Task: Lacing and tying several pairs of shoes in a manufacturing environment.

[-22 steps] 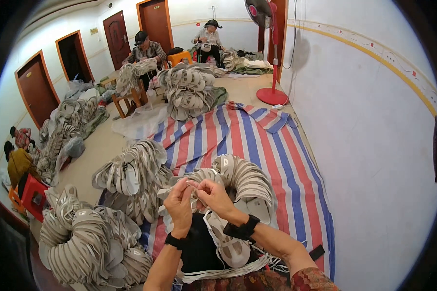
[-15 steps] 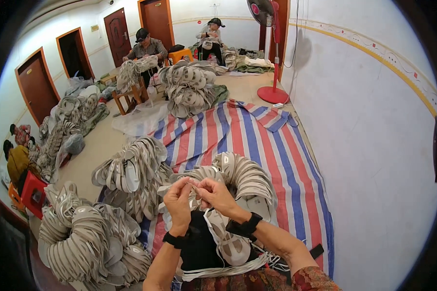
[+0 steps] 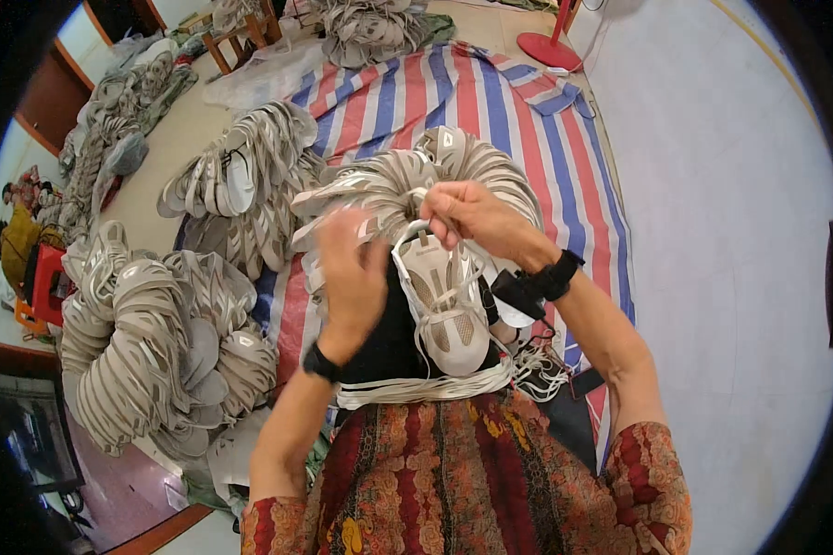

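The shoe upper (image 3: 444, 310) lies on my lap, propped against the black form (image 3: 384, 338) just behind it, toe end toward me and its opening pointing away. Everything else I place from it. Nearest me, below its toe, a bundle of white laces (image 3: 426, 388) runs across my patterned skirt (image 3: 463, 472), touching the upper's lower edge.

My left hand (image 3: 352, 277) sits just left of the upper, fingers curled in; it is blurred, so I cannot tell whether it pinches a lace or only steadies the side. My right hand (image 3: 472, 217) is at the upper's far end, fingers closed narrow on the thin white lace (image 3: 415, 227) that loops over the opening.

I judge the upper light and floppy: thin beige fabric with mesh panels, no sole, so it would fold if gripped in the middle. The firmer rim around the opening and the eyelet rows look the best places to hold. The lace is thin and limp, best pinched near its tip.

Beyond the upper, touching its far end, a fan of finished uppers (image 3: 453, 166) rests on the striped tarp (image 3: 528, 120). Farther left are more heaps (image 3: 148, 342). Well beyond, at the wall, stands a red fan base (image 3: 548, 48).
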Available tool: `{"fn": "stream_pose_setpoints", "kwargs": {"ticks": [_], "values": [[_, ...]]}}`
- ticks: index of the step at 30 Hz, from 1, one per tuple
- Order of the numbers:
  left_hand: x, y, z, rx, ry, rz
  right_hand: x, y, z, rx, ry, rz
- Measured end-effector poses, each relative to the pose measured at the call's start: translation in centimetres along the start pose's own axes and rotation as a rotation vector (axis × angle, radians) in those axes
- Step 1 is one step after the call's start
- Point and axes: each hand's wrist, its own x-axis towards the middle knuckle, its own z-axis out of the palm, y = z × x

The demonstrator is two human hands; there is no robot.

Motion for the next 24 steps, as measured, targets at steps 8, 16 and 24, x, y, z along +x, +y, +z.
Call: {"fn": "stream_pose_setpoints", "kwargs": {"ticks": [8,16,24], "values": [[-10.4,2.2,3.7,-0.349,-0.662,0.335,-1.8,-1.7,1.8,-0.298,-0.082,0.023],[-11.1,2.9,3.8,-0.412,-0.693,0.399,-16.3,-23.9,-1.5,-0.581,0.621,-0.621],[-11.4,1.3,3.0,-0.302,-0.702,0.413,-16.3,-27.0,0.3,-0.450,0.577,-0.788]]}}
